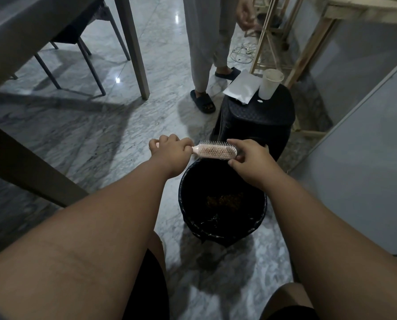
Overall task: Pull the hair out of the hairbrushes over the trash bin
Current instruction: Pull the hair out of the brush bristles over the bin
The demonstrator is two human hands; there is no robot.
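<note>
hairbrush [217,150] is showing pale pink, with whitish bristles. trash bin [192,188] under it is reading black, with brownish-yellow bits [225,200] inside. stool [257,116] behind the bin is showing black with a woven diamond pattern, carrying a white cup [270,84] and a silvery-white pouch [242,85]. floor [100,125] around the bin is showing grey-white marble veining. beyond the bin, slippers [203,101] are looking dark navy and trousers [201,42] light grey.

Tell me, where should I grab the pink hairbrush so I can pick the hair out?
Grab the narrow handle, coming from its left end, as the left hand does. The pink hairbrush lies sideways with its bristles showing, so the wide head stays free over the far rim of the trash bin for the right hand to pick at.
</note>
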